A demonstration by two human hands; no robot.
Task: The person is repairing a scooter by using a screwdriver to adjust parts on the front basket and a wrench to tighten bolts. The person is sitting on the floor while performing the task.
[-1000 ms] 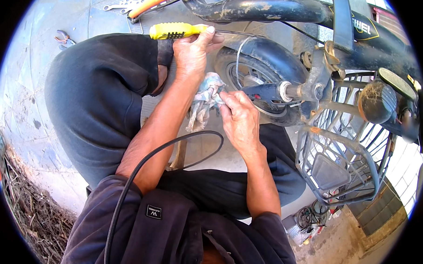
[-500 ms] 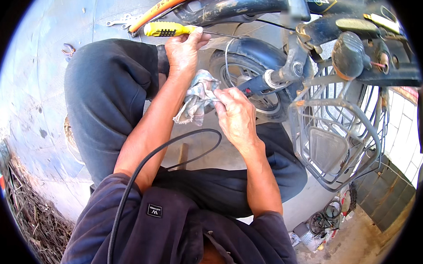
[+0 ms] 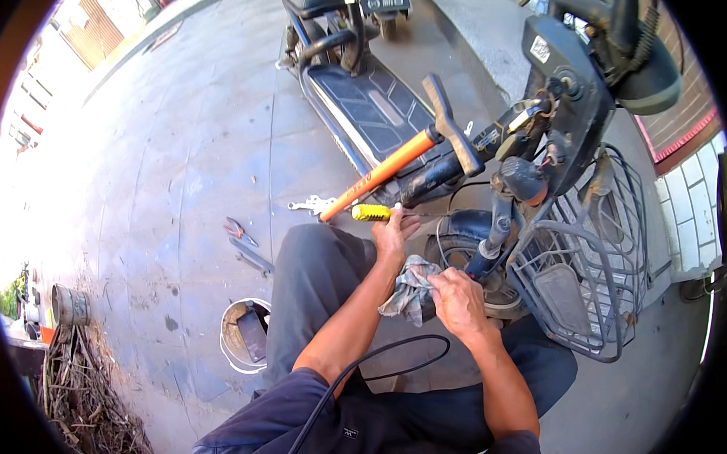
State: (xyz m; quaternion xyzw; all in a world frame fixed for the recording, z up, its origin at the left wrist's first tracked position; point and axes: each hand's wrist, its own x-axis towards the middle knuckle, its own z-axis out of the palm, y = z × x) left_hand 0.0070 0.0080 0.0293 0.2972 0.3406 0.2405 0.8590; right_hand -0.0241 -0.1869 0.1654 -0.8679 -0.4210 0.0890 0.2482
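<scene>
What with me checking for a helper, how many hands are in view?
2. The left hand holds the yellow-handled tool; the right hand, lower and farther right, grips the crumpled cloth. No others show, though some fingers are partly hidden.

Near front wheel (image 3: pixel 458 256): left hand (image 3: pixel 391 237) grips yellow-handled tool (image 3: pixel 372 213), right hand (image 3: pixel 461 304) a rag (image 3: pixel 411 285) — basket (image 3: pixel 560 294) right of wheel.

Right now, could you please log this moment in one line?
left hand: holds yellow-handled tool | right hand: holds patterned cloth | nearby: orange pump, pliers
</scene>
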